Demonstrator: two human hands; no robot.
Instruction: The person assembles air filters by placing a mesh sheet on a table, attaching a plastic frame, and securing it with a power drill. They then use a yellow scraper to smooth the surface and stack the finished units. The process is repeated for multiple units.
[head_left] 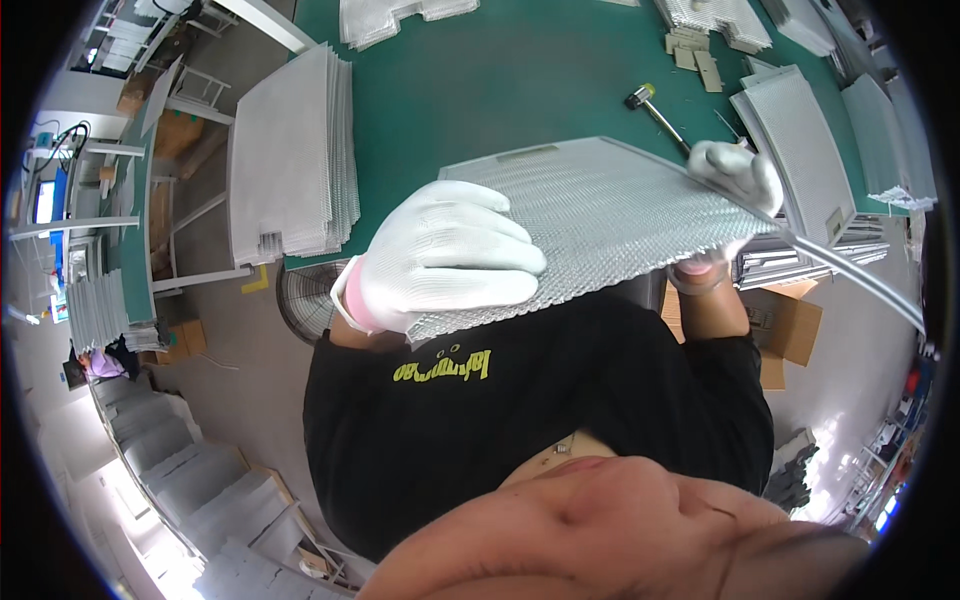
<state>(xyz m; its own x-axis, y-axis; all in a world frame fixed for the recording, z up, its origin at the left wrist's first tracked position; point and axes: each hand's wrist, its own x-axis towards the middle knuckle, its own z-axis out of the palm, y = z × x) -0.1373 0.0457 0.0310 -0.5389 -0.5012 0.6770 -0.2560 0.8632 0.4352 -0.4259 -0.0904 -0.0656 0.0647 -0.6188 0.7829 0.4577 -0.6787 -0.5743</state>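
A silver mesh panel is tilted in front of me, its near edge toward my body. My left hand, in a white glove, lies over its left part with long fingers across the mesh; the thumb is hidden. At the right corner, my gloved right hand curls its fingers round the panel's edge. A thin metal frame strip runs along that edge and sticks out past the corner to the right. A mallet with a yellow-and-black head lies on the table just beyond the panel.
A stack of mesh panels stands at the left of the green table. More panels lie at the right, near small tan plates. A floor fan is below the table's left edge, an open cardboard box below right.
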